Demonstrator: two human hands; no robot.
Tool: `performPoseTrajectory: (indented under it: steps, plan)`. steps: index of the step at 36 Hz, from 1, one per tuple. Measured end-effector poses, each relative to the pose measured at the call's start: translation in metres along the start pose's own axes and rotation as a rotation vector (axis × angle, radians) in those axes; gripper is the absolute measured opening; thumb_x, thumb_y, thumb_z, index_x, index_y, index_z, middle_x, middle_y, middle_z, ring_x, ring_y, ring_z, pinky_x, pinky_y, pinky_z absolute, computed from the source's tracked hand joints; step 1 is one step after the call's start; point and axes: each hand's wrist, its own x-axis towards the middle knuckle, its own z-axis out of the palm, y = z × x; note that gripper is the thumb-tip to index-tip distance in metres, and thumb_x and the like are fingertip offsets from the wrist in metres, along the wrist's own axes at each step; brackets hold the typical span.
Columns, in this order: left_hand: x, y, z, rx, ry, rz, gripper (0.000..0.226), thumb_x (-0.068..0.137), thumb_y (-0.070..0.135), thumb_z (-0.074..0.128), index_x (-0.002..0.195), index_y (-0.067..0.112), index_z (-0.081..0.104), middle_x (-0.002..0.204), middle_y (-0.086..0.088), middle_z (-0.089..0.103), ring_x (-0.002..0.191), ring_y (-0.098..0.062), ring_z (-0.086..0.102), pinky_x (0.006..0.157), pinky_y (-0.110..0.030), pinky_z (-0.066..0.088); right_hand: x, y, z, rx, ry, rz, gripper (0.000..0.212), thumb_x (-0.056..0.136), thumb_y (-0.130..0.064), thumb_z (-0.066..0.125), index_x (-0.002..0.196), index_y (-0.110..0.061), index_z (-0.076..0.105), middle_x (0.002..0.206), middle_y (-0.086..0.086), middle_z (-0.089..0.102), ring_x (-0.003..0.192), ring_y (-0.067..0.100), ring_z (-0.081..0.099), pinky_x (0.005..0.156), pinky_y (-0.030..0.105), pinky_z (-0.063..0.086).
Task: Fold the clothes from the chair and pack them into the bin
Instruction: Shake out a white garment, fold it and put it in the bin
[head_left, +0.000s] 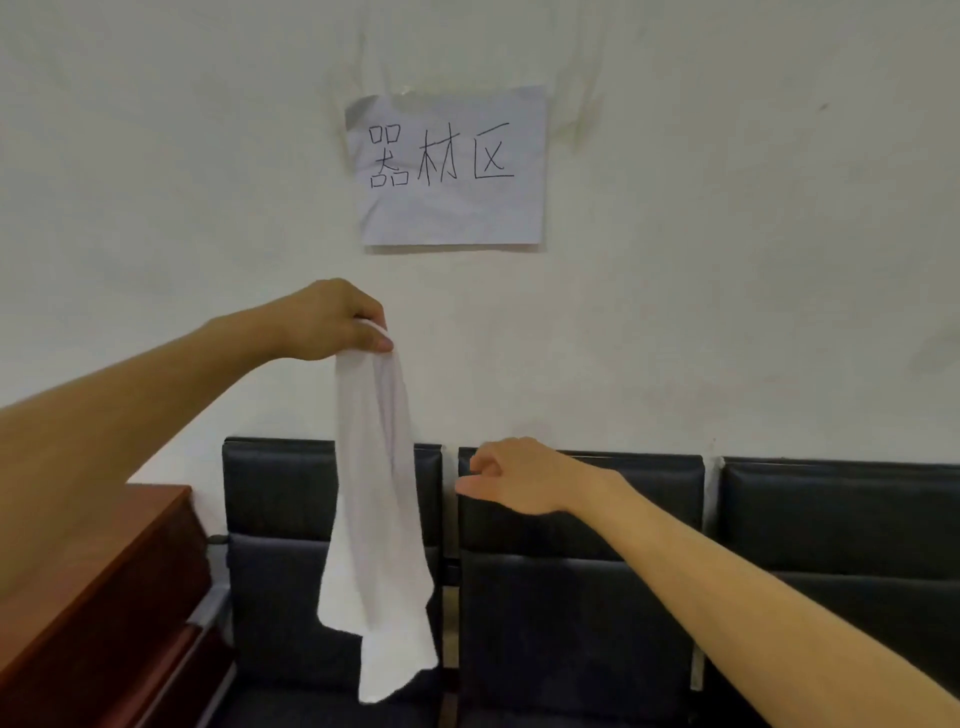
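The left hand (332, 322) is raised in front of the pale wall, pinching the top of a limp white cloth garment (376, 519) that hangs straight down, clear of the seats, before the leftmost back of a row of dark padded chairs (571, 597). The right hand (519, 475) hovers just beside the cloth, holding nothing, fingers loosely curled. A white paper sign (452, 171) with handwritten characters is stuck above, and a reddish-brown wooden cabinet (93, 597) stands at left.
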Motion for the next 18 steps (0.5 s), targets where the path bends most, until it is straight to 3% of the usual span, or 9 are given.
performPoseTrajectory:
  steps: [3,6,10,14,18]
  plan:
    - [0.003,0.008,-0.004,-0.018,0.002,0.018,0.011,0.086,0.022,0.067,0.079,0.014,0.069,0.08,-0.002,0.065,0.08,-0.016,0.054,0.068,-0.019,0.039,0.007,-0.002,-0.002,0.062,0.031,0.02,0.065,0.093,-0.058,0.041,0.14,-0.015,0.039,0.138,0.005,0.048,0.122,0.022,0.047,0.101,0.033,0.037]
    - [0.009,0.022,-0.002,-0.041,0.004,0.053,0.012,0.086,0.024,0.068,0.079,0.014,0.07,0.075,0.006,0.064,0.07,-0.002,0.053,0.061,-0.01,0.037,0.01,-0.004,-0.01,0.124,0.134,0.022,0.066,0.089,-0.065,0.039,0.134,-0.018,0.046,0.133,0.003,0.052,0.117,0.021,0.05,0.099,0.034,0.041]
    - [0.016,0.043,0.005,-0.064,-0.051,0.132,0.026,0.08,0.041,0.065,0.077,0.016,0.07,0.075,0.002,0.065,0.07,-0.003,0.053,0.066,-0.019,0.041,0.01,-0.009,-0.028,0.186,0.336,-0.002,0.055,0.088,-0.066,0.04,0.117,-0.021,0.054,0.105,-0.005,0.058,0.094,0.017,0.055,0.083,0.034,0.046]
    - [0.021,0.063,0.002,-0.096,-0.097,0.215,0.016,0.087,0.025,0.067,0.076,0.014,0.068,0.071,0.001,0.063,0.066,-0.003,0.051,0.064,-0.017,0.039,0.008,-0.001,-0.054,0.058,0.452,-0.053,0.03,0.096,-0.041,0.046,0.073,-0.021,0.044,0.071,-0.006,0.047,0.067,0.016,0.045,0.06,0.03,0.036]
    - [0.029,0.072,-0.007,-0.153,-0.065,0.225,0.015,0.087,0.022,0.068,0.077,0.011,0.069,0.072,-0.001,0.064,0.066,-0.005,0.052,0.063,-0.017,0.04,0.002,0.013,-0.065,-0.046,0.434,-0.003,0.024,0.091,-0.019,0.045,0.07,-0.019,0.035,0.072,-0.002,0.047,0.068,0.02,0.044,0.055,0.028,0.031]
